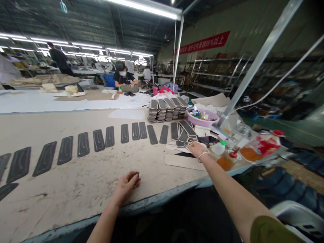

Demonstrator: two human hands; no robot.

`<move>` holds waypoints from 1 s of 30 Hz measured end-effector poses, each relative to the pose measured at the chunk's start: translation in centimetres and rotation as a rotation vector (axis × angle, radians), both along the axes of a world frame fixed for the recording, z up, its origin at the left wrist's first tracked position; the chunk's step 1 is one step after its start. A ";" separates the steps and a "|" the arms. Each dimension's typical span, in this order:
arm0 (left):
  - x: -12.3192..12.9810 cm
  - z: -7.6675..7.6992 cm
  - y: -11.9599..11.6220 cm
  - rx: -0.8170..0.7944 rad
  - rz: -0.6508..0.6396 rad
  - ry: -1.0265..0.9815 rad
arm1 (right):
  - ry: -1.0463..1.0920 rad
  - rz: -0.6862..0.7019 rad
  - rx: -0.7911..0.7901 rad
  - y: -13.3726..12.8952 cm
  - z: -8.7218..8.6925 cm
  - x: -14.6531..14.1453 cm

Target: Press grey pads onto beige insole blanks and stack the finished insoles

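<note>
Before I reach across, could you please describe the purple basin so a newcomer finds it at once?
On the big worktable, find the tall stacks of dark pads with pale edges. Just right of them sits a round lilac basin holding small odds and ends. Its colour and curved rim set it apart from the flat oblong pads.

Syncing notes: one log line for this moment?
left hand: curled, near table edge | right hand: at loose pile | dark strips: spread in row

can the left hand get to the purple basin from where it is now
Probably not without leaning: the left hand rests low on the near side, and the stacked pieces stand toward the basin.
</note>
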State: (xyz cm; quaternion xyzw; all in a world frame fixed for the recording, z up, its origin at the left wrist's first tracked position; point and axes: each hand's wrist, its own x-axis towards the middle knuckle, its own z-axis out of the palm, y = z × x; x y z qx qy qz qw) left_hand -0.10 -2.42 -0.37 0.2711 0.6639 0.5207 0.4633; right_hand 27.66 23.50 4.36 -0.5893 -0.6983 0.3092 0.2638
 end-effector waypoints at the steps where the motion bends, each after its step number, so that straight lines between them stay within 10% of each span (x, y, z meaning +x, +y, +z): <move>1: -0.1 0.0 0.0 -0.001 -0.002 0.002 | -0.026 0.047 0.009 -0.8 -0.8 -0.3; 7: -0.3 -1.1 0.8 0.029 -0.039 0.042 | -0.547 0.587 0.288 -4.3 -4.2 -1.4; 21: -1.3 -1.4 0.5 0.130 -0.073 0.390 | -0.518 0.671 0.207 -4.0 -3.7 -3.1; 30: -0.2 -0.2 -0.6 0.244 -0.320 0.950 | -0.365 1.059 0.305 -11.0 -4.3 -13.1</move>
